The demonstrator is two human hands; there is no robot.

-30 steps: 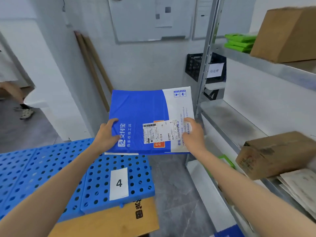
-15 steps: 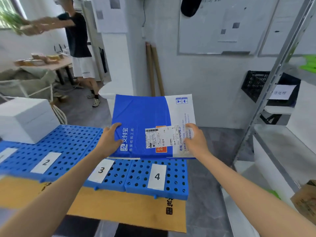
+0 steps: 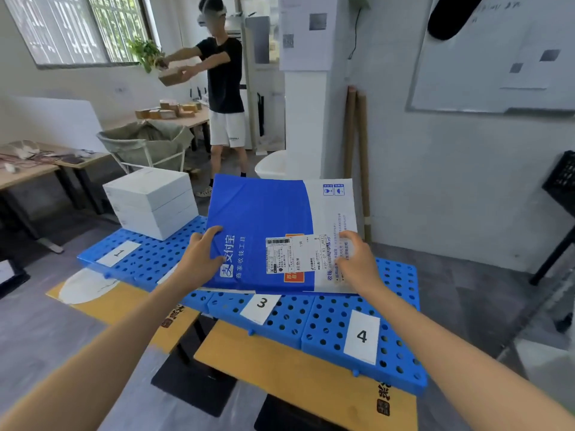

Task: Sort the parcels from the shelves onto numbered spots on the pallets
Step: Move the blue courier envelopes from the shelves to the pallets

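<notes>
Blue perforated pallets point(image 3: 401, 281) sit in a row on a low orange-brown surface point(image 3: 280, 365).

- Far left: grey-green sack point(image 3: 146, 144) hung open in a white frame; contents not visible.
- Far left end of the pallets: stack of flat white boxes point(image 3: 149, 203), just behind paper tag "1" point(image 3: 118, 253).
- Left hand point(image 3: 203, 259): thumb on top, fingers curled under the left edge of the parcel point(image 3: 261, 231).
- Parcel: flat mailer, blue with a white right strip. Held over the middle of the pallets and tilted, far edge higher. Its near edge is just above tag "3" point(image 3: 260, 303); cannot tell whether it touches the pallet.
- Print on the parcel: white Chinese characters on the blue part, one line reading 商家收钱工具. A white shipping label point(image 3: 295, 254) carries a barcode; the rest of its text is too small to read.
- Right hand point(image 3: 357, 262): thumb on top, grasping the white right edge of the parcel.
- Tag "4" point(image 3: 362, 336) lies near right, on bare pallet that runs to the right edge.
- Two cardboard tubes point(image 3: 357, 150) lean on the wall behind.
- Grey floor point(image 3: 466, 290) runs from the pallets' right edge to a black crate point(image 3: 563, 181) at the frame edge.
</notes>
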